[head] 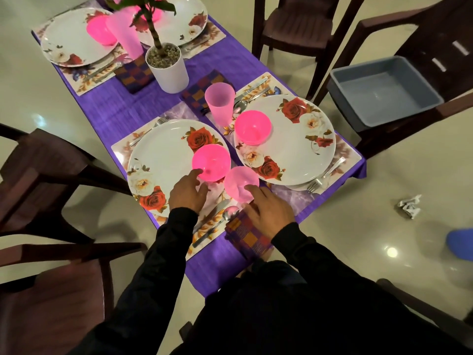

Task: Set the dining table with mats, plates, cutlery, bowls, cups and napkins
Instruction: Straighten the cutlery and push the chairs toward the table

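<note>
Left hand open, fingertips at round hot-pink plastic bowl; right hand apparently open beside pale-pink plastic tumbler near table's near edge. Nudge: tumbler tips.

No readable text or labels anywhere.

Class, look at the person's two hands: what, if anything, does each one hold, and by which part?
Neither hand clearly holds anything. The left hand touches the pink bowl at its near rim; the right hand touches the pink cup at its side.
</note>
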